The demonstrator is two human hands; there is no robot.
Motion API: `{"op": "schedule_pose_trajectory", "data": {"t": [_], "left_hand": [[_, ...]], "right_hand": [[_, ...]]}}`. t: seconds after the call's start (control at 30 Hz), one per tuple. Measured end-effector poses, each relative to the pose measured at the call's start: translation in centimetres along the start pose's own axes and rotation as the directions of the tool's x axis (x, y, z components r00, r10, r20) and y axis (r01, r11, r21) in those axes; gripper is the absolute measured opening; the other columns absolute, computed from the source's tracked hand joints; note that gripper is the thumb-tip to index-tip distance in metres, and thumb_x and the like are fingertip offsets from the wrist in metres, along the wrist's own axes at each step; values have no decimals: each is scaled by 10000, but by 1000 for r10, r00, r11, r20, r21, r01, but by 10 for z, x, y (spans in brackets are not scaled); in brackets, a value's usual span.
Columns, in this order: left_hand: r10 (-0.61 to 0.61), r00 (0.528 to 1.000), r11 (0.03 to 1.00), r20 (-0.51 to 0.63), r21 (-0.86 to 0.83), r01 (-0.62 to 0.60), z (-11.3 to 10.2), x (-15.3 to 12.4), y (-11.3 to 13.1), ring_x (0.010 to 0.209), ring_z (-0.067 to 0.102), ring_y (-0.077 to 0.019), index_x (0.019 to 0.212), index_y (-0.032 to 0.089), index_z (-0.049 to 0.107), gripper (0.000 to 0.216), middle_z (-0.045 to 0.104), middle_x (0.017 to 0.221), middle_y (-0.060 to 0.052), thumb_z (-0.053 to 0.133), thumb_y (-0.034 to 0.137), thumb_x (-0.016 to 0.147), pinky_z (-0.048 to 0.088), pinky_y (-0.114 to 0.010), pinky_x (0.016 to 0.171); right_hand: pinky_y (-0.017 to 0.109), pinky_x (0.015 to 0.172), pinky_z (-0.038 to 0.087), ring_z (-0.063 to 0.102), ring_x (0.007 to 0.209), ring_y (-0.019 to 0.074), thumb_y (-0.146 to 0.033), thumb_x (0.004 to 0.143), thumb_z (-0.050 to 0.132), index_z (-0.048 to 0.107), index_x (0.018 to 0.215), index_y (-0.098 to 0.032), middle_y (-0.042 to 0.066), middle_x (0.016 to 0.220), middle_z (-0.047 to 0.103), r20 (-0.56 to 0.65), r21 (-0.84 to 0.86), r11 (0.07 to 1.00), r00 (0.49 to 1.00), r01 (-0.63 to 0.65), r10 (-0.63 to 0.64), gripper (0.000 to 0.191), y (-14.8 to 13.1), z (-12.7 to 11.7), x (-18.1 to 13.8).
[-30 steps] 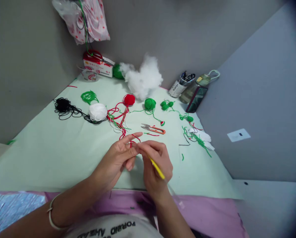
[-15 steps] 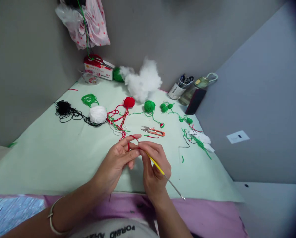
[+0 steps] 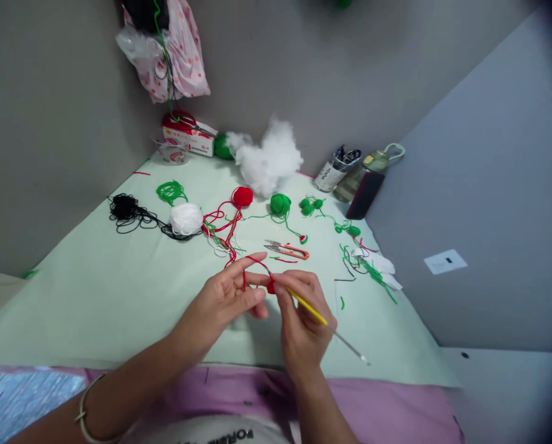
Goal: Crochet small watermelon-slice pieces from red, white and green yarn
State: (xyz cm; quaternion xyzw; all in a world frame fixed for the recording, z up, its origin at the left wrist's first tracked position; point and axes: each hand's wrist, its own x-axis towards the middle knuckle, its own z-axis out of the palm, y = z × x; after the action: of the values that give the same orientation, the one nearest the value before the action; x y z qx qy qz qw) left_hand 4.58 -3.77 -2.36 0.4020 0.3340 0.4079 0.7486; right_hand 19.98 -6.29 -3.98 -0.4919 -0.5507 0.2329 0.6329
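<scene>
My left hand holds a strand of red yarn looped over its forefinger, with a tiny red crocheted piece pinched at its fingertips. My right hand grips a yellow-handled crochet hook whose tip sits at that red piece. The strand runs back over the pale green table to a red yarn ball. Orange thread snips lie just beyond my hands.
White, black and green yarn balls, small green pieces and yarn scraps lie on the table. White stuffing, a box, a pen can, a bottle and a phone stand at the back. A pink bag hangs on the wall.
My right hand has drawn a little to the right with the hook, and the small red piece now shows between the fingertips. The view has tilted slightly.
</scene>
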Motion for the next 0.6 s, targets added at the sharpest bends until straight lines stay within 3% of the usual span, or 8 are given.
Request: {"op": "schedule_pose_trajectory", "data": {"t": [0.1,0.23,0.33,0.4,0.47,0.5,0.57,0.6], "left_hand": [[-12,998,990,68,141,2,-15,0,15,698,629,-120,1294,252,707,454,723,959,-9,807,372,868,482,-277,710],[169,983,881,-71,458,-118,-58,7,50,675,538,-105,1217,263,756,389,608,778,37,823,375,851,408,-229,627],[413,889,737,-198,646,-199,-99,15,83,686,524,-111,1122,231,771,305,609,764,27,813,367,852,401,-222,629],[501,824,702,-265,681,-208,-121,17,102,712,547,-132,1101,197,762,328,633,760,11,820,362,823,433,-230,656],[449,855,675,-258,726,-136,-130,11,114,818,624,-179,1142,209,761,380,709,870,-27,802,398,815,496,-265,730],[453,861,611,-232,784,-110,-129,5,117,895,642,-207,1092,227,789,356,735,961,-48,809,421,793,512,-282,767],[467,877,471,-111,871,-140,-117,-10,116,1091,649,-277,945,275,837,265,750,1160,-75,818,469,765,534,-327,866],[424,904,473,-53,864,-171,-108,-18,113,1120,656,-292,917,302,847,237,760,1155,-69,813,489,776,543,-347,894]], "right_hand": [[279,651,538,645,712,135,-247,856,814,831,882,-267,7,805,695,-27,244,953,981,-178,190,38,0,-14,14],[152,469,506,585,502,44,-276,729,930,796,811,-256,-45,698,628,118,656,673,928,-341,355,158,-6,-50,33],[59,441,500,569,450,-8,-115,705,930,752,786,-231,-58,708,628,109,848,470,950,-243,294,228,-11,-83,40],[14,457,497,608,468,-19,-16,688,914,745,824,-220,-63,735,631,50,924,354,965,-142,257,298,-13,-102,43],[12,475,516,636,487,-9,36,664,911,739,831,-220,-67,746,619,7,951,295,963,-90,271,350,-14,-115,45],[21,488,534,650,499,1,42,657,911,733,835,-217,-68,748,614,-4,953,292,959,-82,284,361,-14,-119,45],[40,494,554,661,508,14,41,659,906,718,833,-213,-69,743,610,-17,946,314,951,-85,309,361,-12,-121,46],[45,488,554,658,508,16,33,659,906,710,831,-211,-69,739,610,-17,939,330,949,-93,315,357,-11,-120,46]]}}
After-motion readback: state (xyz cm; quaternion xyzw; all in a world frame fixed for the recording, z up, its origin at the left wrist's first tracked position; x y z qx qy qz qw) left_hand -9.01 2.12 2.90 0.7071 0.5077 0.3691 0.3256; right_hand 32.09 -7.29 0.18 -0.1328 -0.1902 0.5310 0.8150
